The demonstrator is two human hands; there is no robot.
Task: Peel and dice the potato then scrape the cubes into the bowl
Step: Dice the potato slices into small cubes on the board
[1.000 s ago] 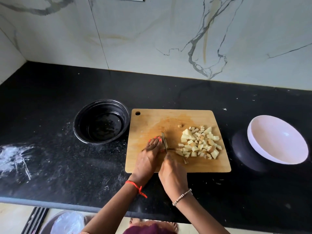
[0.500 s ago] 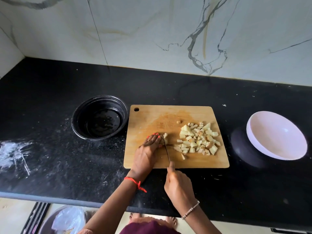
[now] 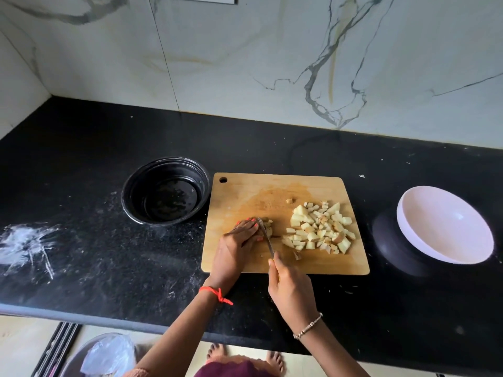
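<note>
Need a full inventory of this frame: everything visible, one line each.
countertop: 1, black, spans the frame
wall: 1, veined white marble, behind countertop
cutting board: 1, wood, countertop centre
potato cubes: one pile, pale, board's right half
potato piece: 1, pale, board's left half
knife: 1, metal, blade against potato piece
black bowl: 1, black, left of board
white bowl: 1, white inside, tilted, right of board
white smear: 1, countertop far left
bin: 1, grey, plastic inside, floor lower left
left hand: 1, holds potato piece
right hand: 1, grips knife

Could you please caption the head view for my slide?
Left hand steadies a potato piece on the cutting board; right hand holds the knife to it, beside diced cubes.
</note>
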